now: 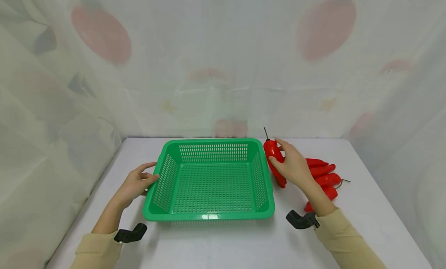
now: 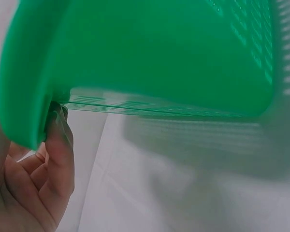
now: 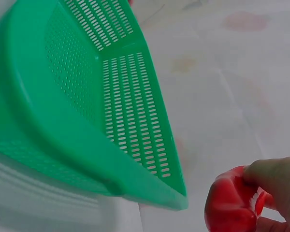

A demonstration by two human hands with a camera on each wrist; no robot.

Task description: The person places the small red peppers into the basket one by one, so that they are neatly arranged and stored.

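Note:
A green plastic basket (image 1: 209, 216) with slotted walls and a perforated floor stands in the middle of the table, nothing inside it. My left hand (image 1: 134, 184) grips its left rim; in the left wrist view the fingers (image 2: 60, 159) curl under the green rim (image 2: 21, 96). Just off the basket's right side, my right hand (image 1: 294, 164) holds a large red chili pepper (image 1: 270, 149) between thumb and fingers, its thin dark stem pointing away from me. The right wrist view shows the pepper's rounded end (image 3: 227, 208) beside the basket's corner, apart from it.
Several more red chili peppers (image 1: 329, 180) lie in a pile to the right, partly hidden behind my right forearm. A white cloth covers the table (image 1: 216, 247). Pale fabric curtains (image 1: 223, 67) with printed fruit enclose the back and sides.

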